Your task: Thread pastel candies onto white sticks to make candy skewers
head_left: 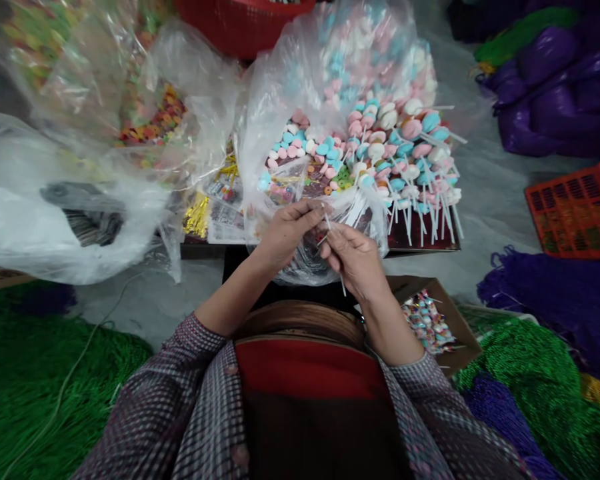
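Note:
Over the table's front edge, my left hand (293, 230) and my right hand (353, 257) meet with fingers closed. A thin white stick (344, 285) passes through the fingers of my right hand, its lower end sticking out below the palm. The stick's upper end is pinched at the fingertips of my left hand. Whether anything sits on the stick is hidden. Just beyond the hands, a clear plastic bag (265, 133) spreads over loose pink, blue and white candy pieces (293, 143). Right of these lies a heap of candies on white sticks (405, 160).
Gold twist ties (197, 215) lie left of the bag. Bags of colourful rings (153, 120) fill the back left. A red basket (245, 27) stands behind, an orange crate (575, 213) at right. A cardboard box (463, 333) holds wrapped candies. Green strands (45, 373) cover the floor.

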The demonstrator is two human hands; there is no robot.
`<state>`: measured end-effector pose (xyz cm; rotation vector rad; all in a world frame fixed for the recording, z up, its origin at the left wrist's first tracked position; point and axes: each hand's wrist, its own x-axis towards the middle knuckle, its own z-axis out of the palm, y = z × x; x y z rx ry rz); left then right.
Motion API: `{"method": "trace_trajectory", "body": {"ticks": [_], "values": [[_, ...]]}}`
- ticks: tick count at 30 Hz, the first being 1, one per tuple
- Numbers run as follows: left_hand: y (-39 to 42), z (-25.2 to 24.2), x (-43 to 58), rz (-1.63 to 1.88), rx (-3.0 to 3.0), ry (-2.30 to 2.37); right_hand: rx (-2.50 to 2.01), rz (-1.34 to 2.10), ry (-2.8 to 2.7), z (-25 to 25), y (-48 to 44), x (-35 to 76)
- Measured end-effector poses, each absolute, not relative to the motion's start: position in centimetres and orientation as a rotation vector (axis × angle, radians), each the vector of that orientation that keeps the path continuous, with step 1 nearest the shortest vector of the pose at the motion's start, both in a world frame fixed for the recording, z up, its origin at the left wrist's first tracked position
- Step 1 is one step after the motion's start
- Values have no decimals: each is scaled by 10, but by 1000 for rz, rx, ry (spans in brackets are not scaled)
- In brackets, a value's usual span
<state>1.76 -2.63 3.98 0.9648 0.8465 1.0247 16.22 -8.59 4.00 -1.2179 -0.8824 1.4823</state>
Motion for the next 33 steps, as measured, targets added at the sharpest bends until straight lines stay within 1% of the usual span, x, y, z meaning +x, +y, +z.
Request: {"method": "trace_trajectory", "body": {"ticks": [3,6,10,13,15,18,24,30,33], "values": [[-20,37,15,951,989,848,-1224,1558,-920,37,-89,168],[-1,37,12,836,1212,930,-1296,1458,-917,28,-86,175],[55,33,9,945,1734,1308,-1351,1289,-888,14,-75,179],[107,21,5,785,1956,1601,-1342,1261,-857,6,-70,179],[135,10,2,722,2024,1682,-1339,1262,-861,2,-70,179],[160,-5,0,715,2086,1682,-1335,1275,-876,0,-71,180],[171,-20,-1,689,2150,1689,-1349,1281,-892,-1,-70,179],[151,-7,-8,499,2191,1701,-1331,1294,-899,-3,-71,180],[136,0,-16,467,2263,1676,-1345,1321,-905,-3,-69,180]]}}
